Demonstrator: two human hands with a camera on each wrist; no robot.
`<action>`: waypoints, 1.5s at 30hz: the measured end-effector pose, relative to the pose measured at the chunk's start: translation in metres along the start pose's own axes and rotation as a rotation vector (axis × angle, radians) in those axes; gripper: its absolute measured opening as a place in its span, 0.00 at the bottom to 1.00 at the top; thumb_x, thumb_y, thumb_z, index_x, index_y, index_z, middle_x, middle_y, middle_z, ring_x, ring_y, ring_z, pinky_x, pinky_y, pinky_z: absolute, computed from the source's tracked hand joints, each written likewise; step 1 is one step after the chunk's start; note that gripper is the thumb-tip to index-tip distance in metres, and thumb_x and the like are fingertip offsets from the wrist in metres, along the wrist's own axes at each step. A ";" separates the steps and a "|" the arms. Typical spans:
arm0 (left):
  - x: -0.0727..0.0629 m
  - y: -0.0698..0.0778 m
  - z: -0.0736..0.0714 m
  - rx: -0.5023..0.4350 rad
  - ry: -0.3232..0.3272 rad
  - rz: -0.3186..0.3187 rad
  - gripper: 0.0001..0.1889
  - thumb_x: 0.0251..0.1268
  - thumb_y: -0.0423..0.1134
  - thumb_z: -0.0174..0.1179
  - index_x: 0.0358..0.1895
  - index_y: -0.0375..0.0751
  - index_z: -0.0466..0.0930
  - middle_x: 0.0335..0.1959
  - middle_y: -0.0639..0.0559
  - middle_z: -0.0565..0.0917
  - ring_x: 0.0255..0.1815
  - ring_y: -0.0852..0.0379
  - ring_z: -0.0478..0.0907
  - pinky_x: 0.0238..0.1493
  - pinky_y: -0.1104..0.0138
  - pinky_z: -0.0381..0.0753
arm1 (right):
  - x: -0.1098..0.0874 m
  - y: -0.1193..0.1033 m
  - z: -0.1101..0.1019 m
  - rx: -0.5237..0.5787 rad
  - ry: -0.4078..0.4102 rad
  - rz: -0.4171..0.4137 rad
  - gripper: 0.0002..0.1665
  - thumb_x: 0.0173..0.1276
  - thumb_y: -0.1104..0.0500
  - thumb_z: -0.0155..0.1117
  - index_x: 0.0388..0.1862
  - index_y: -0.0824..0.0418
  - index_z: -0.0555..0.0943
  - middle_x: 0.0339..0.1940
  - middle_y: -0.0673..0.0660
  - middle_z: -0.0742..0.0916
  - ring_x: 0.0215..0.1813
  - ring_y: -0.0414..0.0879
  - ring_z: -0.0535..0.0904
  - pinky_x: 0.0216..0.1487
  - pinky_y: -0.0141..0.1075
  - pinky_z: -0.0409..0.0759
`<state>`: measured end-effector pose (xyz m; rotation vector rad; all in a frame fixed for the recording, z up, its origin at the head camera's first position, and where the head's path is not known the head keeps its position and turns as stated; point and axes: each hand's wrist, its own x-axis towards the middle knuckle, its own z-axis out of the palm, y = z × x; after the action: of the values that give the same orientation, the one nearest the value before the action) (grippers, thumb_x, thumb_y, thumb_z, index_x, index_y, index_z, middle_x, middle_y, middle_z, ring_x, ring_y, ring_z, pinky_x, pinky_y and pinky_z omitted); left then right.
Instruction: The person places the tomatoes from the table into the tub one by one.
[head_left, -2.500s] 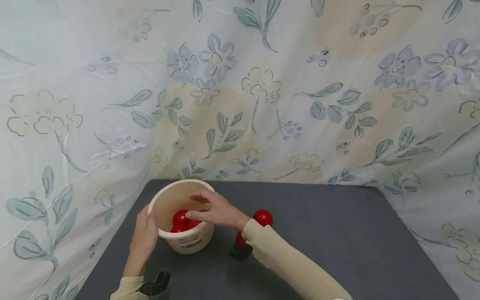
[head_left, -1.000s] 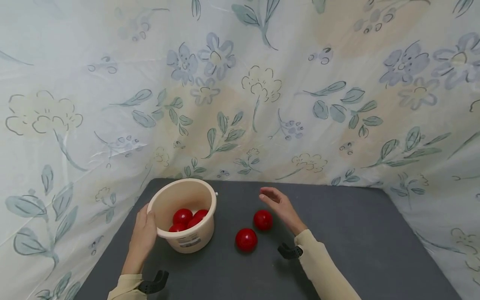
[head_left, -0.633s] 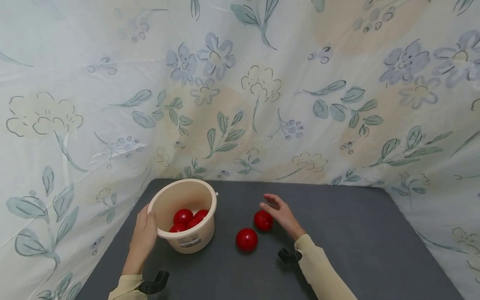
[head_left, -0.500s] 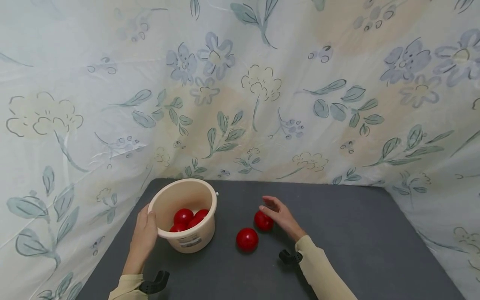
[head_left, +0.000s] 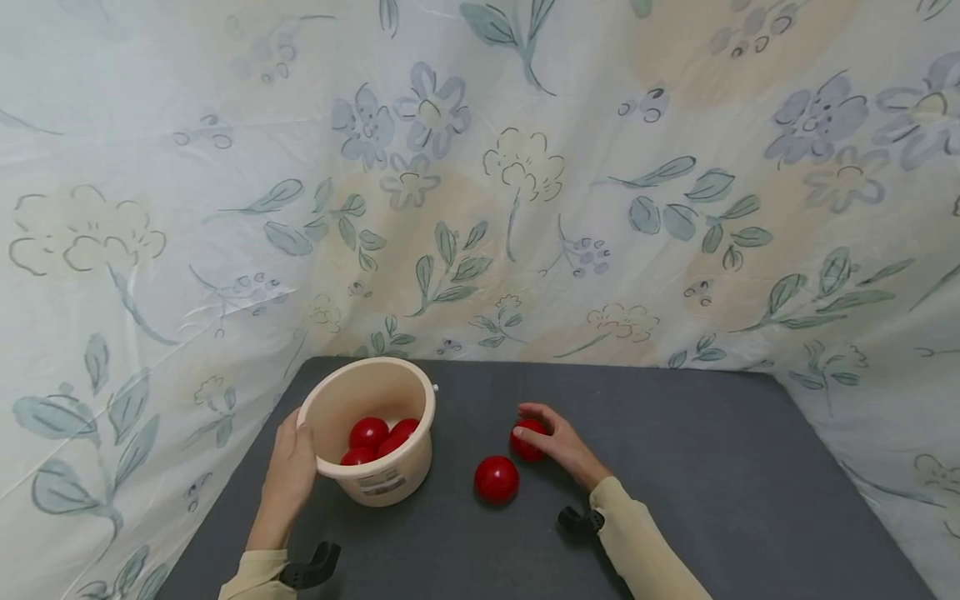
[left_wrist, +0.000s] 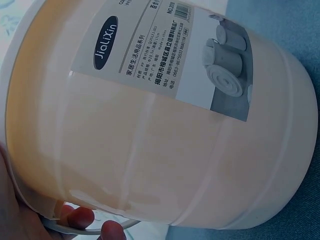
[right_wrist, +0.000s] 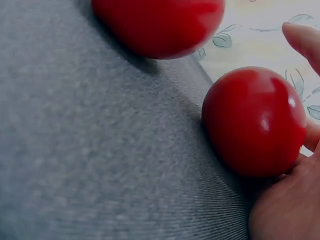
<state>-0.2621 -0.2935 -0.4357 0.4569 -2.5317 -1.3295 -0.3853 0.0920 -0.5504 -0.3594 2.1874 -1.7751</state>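
My left hand point(head_left: 288, 458) grips the rim of a cream plastic bucket point(head_left: 378, 485) at its left side; in the left wrist view, fingertips point(left_wrist: 80, 218) show by its handle point(left_wrist: 92, 231). Several glossy, tomato-like red balls point(head_left: 368, 433) lie inside the bucket. To the right, my right hand point(head_left: 558, 442) is spread around another red ball point(head_left: 525, 446) on the table, thumb overlapping it in the head view. In the right wrist view a raised digit point(right_wrist: 302, 42) stands apart from that ball point(right_wrist: 254, 122). A second loose red ball point(head_left: 496, 479) sits nearer me.
A dark grey cloth-like surface point(head_left: 690, 475) covers the table. Floral fabric point(head_left: 480, 208) hangs behind and along both sides. A label point(left_wrist: 165, 55) is on the bucket's outer wall. Black straps point(head_left: 581, 521) stick out at both wrists.
My right hand has left the bucket, moved right and lowered around the farther loose red ball. The left hand still holds the bucket in the same place.
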 end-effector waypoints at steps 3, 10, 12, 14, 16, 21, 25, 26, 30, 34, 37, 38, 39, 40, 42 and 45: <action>0.000 0.000 0.000 0.001 0.002 -0.002 0.31 0.83 0.47 0.23 0.80 0.33 0.49 0.75 0.30 0.59 0.76 0.31 0.59 0.73 0.33 0.59 | -0.001 0.001 0.001 -0.018 0.002 0.002 0.39 0.66 0.45 0.70 0.74 0.51 0.70 0.73 0.54 0.76 0.70 0.53 0.71 0.68 0.50 0.77; 0.002 -0.001 0.000 0.009 -0.020 -0.022 0.32 0.83 0.47 0.23 0.81 0.34 0.46 0.76 0.30 0.57 0.77 0.31 0.57 0.75 0.34 0.57 | -0.002 0.006 0.005 -0.087 0.020 -0.010 0.41 0.64 0.46 0.74 0.73 0.50 0.70 0.70 0.57 0.77 0.65 0.53 0.75 0.60 0.47 0.81; 0.001 -0.001 0.000 0.009 -0.019 -0.024 0.31 0.83 0.47 0.23 0.81 0.34 0.46 0.77 0.30 0.56 0.77 0.31 0.57 0.75 0.34 0.57 | -0.003 0.006 0.006 -0.093 0.018 -0.011 0.41 0.64 0.47 0.74 0.74 0.51 0.70 0.69 0.58 0.77 0.64 0.54 0.75 0.59 0.47 0.81; 0.001 -0.001 0.000 0.009 -0.012 -0.023 0.31 0.83 0.47 0.23 0.81 0.34 0.47 0.77 0.30 0.56 0.78 0.31 0.57 0.75 0.34 0.56 | -0.003 0.006 0.006 -0.093 0.016 -0.010 0.41 0.64 0.48 0.74 0.74 0.51 0.70 0.69 0.58 0.77 0.64 0.54 0.75 0.59 0.47 0.81; 0.002 0.000 0.000 0.010 -0.008 -0.019 0.31 0.83 0.47 0.23 0.81 0.34 0.47 0.77 0.30 0.57 0.78 0.31 0.57 0.75 0.34 0.56 | -0.002 0.005 0.006 -0.093 0.015 -0.007 0.41 0.64 0.48 0.74 0.74 0.50 0.69 0.69 0.58 0.77 0.64 0.53 0.75 0.59 0.47 0.80; 0.002 0.001 0.000 0.010 -0.007 -0.014 0.31 0.82 0.47 0.23 0.81 0.34 0.47 0.77 0.30 0.56 0.78 0.31 0.56 0.75 0.33 0.55 | -0.003 0.003 0.004 -0.100 -0.001 -0.007 0.44 0.63 0.48 0.75 0.75 0.49 0.67 0.72 0.57 0.75 0.65 0.53 0.75 0.61 0.49 0.79; 0.001 0.000 0.000 0.003 -0.005 -0.015 0.31 0.83 0.46 0.23 0.81 0.34 0.47 0.76 0.30 0.57 0.77 0.31 0.57 0.75 0.34 0.57 | -0.005 0.004 0.004 -0.117 -0.034 0.005 0.45 0.62 0.48 0.75 0.76 0.47 0.66 0.73 0.56 0.74 0.64 0.54 0.76 0.61 0.52 0.80; 0.001 0.000 0.000 0.004 -0.007 -0.018 0.31 0.83 0.47 0.23 0.81 0.34 0.47 0.76 0.30 0.57 0.77 0.31 0.57 0.75 0.34 0.57 | -0.005 0.004 0.003 -0.120 -0.045 0.006 0.45 0.62 0.48 0.75 0.76 0.47 0.65 0.73 0.56 0.74 0.64 0.54 0.76 0.62 0.52 0.80; 0.001 0.000 -0.001 0.007 -0.016 -0.025 0.31 0.83 0.47 0.23 0.81 0.34 0.46 0.77 0.30 0.56 0.78 0.31 0.56 0.75 0.34 0.56 | -0.006 0.003 0.002 -0.134 -0.077 0.001 0.47 0.62 0.50 0.76 0.77 0.47 0.64 0.74 0.58 0.73 0.65 0.55 0.75 0.62 0.54 0.79; 0.001 -0.001 -0.001 0.011 -0.021 -0.029 0.31 0.83 0.48 0.23 0.81 0.35 0.46 0.78 0.31 0.55 0.78 0.31 0.56 0.75 0.33 0.56 | -0.006 0.001 0.003 -0.155 -0.078 0.008 0.45 0.62 0.49 0.76 0.76 0.48 0.66 0.70 0.59 0.76 0.63 0.55 0.77 0.60 0.53 0.81; 0.002 -0.001 -0.001 0.011 -0.018 -0.023 0.31 0.83 0.47 0.23 0.81 0.35 0.46 0.77 0.30 0.56 0.77 0.31 0.57 0.74 0.33 0.57 | -0.005 0.000 0.004 -0.168 -0.053 0.010 0.42 0.62 0.47 0.76 0.73 0.48 0.70 0.65 0.60 0.79 0.60 0.54 0.79 0.57 0.49 0.82; 0.002 -0.001 -0.002 0.010 -0.015 -0.020 0.31 0.83 0.47 0.23 0.81 0.35 0.46 0.77 0.30 0.56 0.77 0.31 0.58 0.74 0.33 0.57 | -0.004 0.000 0.005 -0.171 -0.040 0.008 0.42 0.62 0.47 0.76 0.73 0.49 0.71 0.65 0.60 0.80 0.60 0.53 0.79 0.56 0.48 0.82; 0.002 -0.001 -0.002 0.008 -0.011 -0.013 0.31 0.83 0.47 0.23 0.81 0.34 0.47 0.76 0.30 0.56 0.76 0.31 0.58 0.74 0.33 0.57 | -0.004 0.000 0.005 -0.167 -0.027 0.006 0.41 0.62 0.46 0.75 0.72 0.49 0.71 0.64 0.59 0.80 0.59 0.53 0.79 0.55 0.46 0.82; 0.002 -0.001 -0.002 0.003 -0.010 -0.009 0.31 0.83 0.47 0.23 0.80 0.34 0.47 0.76 0.29 0.57 0.76 0.31 0.58 0.74 0.33 0.57 | -0.003 0.000 0.005 -0.161 -0.013 0.005 0.40 0.62 0.46 0.75 0.72 0.49 0.72 0.64 0.60 0.80 0.59 0.53 0.78 0.54 0.45 0.82; 0.002 -0.001 -0.002 -0.002 -0.011 -0.003 0.31 0.83 0.46 0.24 0.80 0.33 0.48 0.76 0.29 0.57 0.76 0.31 0.58 0.74 0.33 0.57 | -0.004 0.001 0.005 -0.145 0.013 -0.002 0.39 0.62 0.46 0.75 0.71 0.51 0.73 0.63 0.60 0.80 0.59 0.53 0.78 0.52 0.44 0.81; 0.001 -0.001 -0.002 -0.013 -0.016 0.000 0.31 0.83 0.46 0.24 0.80 0.31 0.48 0.75 0.28 0.57 0.76 0.31 0.58 0.74 0.33 0.57 | -0.005 0.001 0.005 -0.118 0.028 -0.001 0.38 0.62 0.47 0.75 0.70 0.51 0.73 0.64 0.59 0.80 0.59 0.53 0.77 0.53 0.43 0.81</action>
<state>-0.2621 -0.2963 -0.4355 0.4462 -2.5340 -1.3540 -0.3784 0.0895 -0.5523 -0.3644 2.3173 -1.6656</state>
